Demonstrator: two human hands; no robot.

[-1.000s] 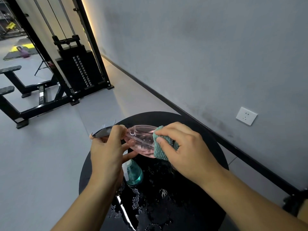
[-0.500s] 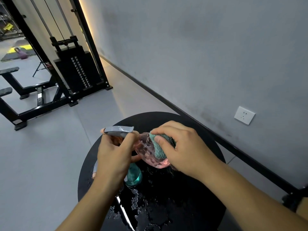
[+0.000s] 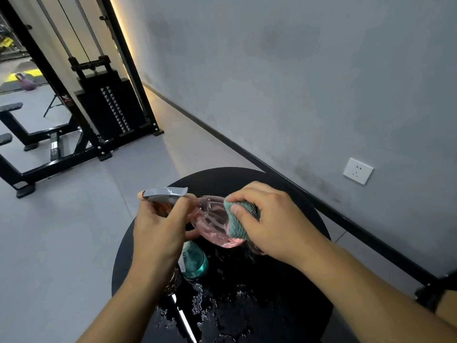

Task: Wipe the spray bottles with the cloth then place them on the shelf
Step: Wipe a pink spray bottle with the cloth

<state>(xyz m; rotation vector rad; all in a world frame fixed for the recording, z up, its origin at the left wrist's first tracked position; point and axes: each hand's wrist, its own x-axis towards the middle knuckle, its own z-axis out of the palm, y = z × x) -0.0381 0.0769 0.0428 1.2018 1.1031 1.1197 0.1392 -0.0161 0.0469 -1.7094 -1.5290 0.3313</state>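
Your left hand gripped the pink bottle by its neck, your right hand pinched the cloth against it; wet plastic could slip onto the counter below.

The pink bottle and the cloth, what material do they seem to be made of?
The pink bottle looks like clear tinted plastic, glossy, with see-through walls and bright highlights. The cloth looks like knitted or microfibre fabric, teal, matt, with a bumpy weave; which fibre cannot be told.
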